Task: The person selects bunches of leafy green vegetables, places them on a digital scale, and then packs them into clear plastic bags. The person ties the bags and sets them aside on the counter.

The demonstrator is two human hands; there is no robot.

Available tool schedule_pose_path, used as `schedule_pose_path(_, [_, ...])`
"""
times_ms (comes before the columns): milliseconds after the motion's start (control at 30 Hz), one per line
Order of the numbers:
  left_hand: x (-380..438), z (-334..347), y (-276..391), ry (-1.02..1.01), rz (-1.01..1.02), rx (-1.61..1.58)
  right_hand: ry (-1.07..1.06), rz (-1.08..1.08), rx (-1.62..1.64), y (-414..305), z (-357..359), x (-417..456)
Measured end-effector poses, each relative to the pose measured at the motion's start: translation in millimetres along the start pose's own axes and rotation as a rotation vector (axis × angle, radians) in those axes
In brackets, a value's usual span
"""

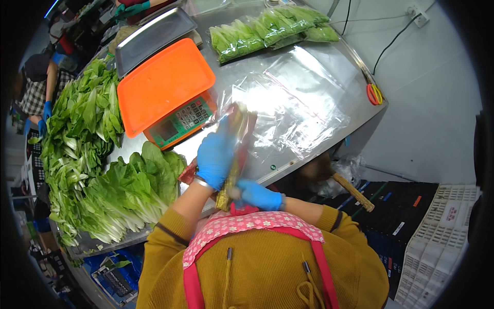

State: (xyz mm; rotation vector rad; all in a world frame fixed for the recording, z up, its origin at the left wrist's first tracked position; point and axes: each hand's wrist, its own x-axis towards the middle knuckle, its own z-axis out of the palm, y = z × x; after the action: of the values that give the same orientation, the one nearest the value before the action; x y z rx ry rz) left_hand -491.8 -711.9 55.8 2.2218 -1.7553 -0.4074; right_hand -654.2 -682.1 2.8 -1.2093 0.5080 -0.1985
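Observation:
My left hand (217,158), in a blue glove, grips a clear plastic bag (244,135) held upright over the table's front edge. The bag is motion-blurred, with reddish and yellowish tones showing in it; whether these are contents or clothing seen through it I cannot tell. My right hand (259,195), also blue-gloved, is at the bag's lower end, its fingertips blurred. Further clear bags (293,104) lie loose on the metal table to the right. An orange weighing scale (166,87) stands to the left. Leafy greens (127,193) are heaped beside and below it.
Bagged greens (266,33) lie at the back, by a second scale's metal tray (154,40). Scissors (374,94) hang at the table's right corner. Black crates (397,208), a white crate (436,243) and a wooden handle (353,191) are below right. Co-workers stand at upper left.

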Motion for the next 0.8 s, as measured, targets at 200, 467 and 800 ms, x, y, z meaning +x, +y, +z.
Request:
schedule_pose_path(200, [-16, 23, -9, 0.111, 0.111, 0.279, 0.476, -0.507, -1.121, -94, -7, 17])
schedule_pose_path(467, [-9, 36, -18, -0.059, -0.024, -0.016, 0.454, -0.803, -1.315, -62, -6, 74])
schedule_pose_path(800, [-21, -52, 33, 0.068, 0.069, -0.697, 0.783, -0.487, 0.484, -79, -47, 13])
